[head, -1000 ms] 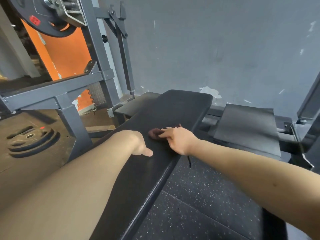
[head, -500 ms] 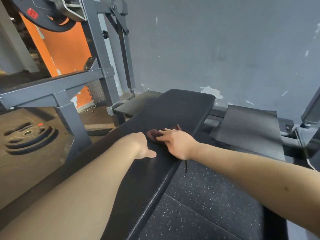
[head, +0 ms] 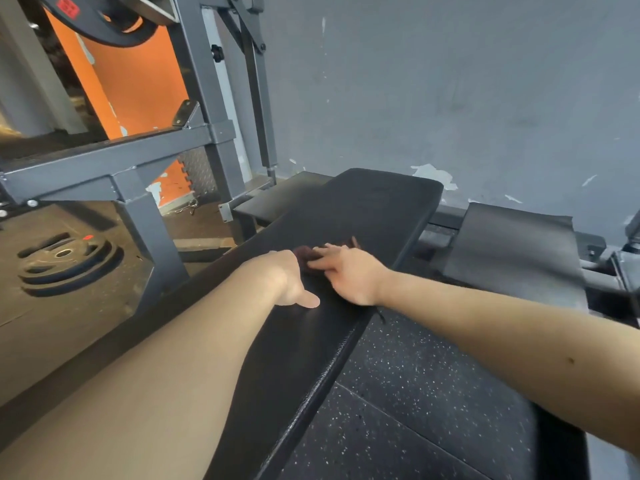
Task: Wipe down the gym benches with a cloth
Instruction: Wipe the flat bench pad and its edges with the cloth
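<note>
Right hand (head: 349,277) is laid flat, fingers pretty much straight, pressing down on the dark reddish cloth (head: 304,254) rather than gripping it. Left hand (head: 287,277) sits just beside it with the thumb stuck out on the pad, but its fingers are hidden behind the knuckles, so I can't tell if it's got hold of the cloth edge or not. Compared with a second ago the two hands have closed in on each other and the cloth is mostly buried between them, mid-way along the black bench (head: 381,202). My guess: it's bunching or re-folding the cloth, not a real wipe stroke, so most of the pad probably still needs doing.
</note>
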`<state>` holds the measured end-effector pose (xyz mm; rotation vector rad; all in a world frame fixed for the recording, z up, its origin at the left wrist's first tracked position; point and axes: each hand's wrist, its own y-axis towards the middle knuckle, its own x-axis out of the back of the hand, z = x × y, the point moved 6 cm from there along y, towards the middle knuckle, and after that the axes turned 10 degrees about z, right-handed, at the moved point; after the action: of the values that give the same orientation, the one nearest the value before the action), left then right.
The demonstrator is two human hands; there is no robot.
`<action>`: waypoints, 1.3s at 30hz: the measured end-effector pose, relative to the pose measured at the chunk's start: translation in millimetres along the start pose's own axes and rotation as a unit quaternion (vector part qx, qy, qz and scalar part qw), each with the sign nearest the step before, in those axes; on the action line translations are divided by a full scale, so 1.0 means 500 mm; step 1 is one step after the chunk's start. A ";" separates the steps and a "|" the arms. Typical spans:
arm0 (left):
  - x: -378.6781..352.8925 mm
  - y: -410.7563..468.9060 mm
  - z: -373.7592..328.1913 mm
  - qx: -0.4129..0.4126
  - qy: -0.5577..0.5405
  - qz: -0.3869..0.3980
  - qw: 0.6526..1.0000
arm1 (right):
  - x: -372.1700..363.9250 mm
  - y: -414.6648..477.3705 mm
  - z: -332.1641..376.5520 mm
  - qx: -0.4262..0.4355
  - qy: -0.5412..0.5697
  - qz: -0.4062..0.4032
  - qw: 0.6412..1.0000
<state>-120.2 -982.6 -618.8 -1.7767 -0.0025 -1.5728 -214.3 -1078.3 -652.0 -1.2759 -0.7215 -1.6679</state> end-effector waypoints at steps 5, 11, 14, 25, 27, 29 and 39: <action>0.000 0.007 0.010 0.001 0.001 -0.002 1.000 | 0.010 0.017 -0.053 0.014 0.048 0.014 0.999; -0.006 0.006 0.004 -0.005 -0.029 -0.003 1.000 | 0.059 0.105 -0.122 -0.163 0.050 -0.008 0.985; -0.006 0.008 0.010 -0.003 -0.022 -0.006 1.000 | 0.026 0.117 -0.030 -0.085 0.028 0.015 0.996; 0.003 -0.004 0.024 -0.016 -0.008 -0.002 1.000 | 0.065 0.150 -0.108 -0.148 0.021 0.037 0.988; 0.001 -0.004 0.021 -0.015 0.004 -0.009 1.000 | 0.065 0.166 -0.087 -0.166 0.018 0.036 0.985; 0.002 -0.003 0.020 -0.018 0.005 -0.006 1.000 | 0.042 0.173 -0.029 -0.113 0.004 0.048 0.992; 0.040 0.002 0.074 -0.055 -0.019 -0.044 0.997 | 0.052 0.232 -0.068 -0.137 0.004 0.077 0.988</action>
<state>-83.1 -973.1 -600.6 -1.9153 -0.0124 -1.6271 -126.9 -1165.3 -644.8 -1.4745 -0.3856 -1.6835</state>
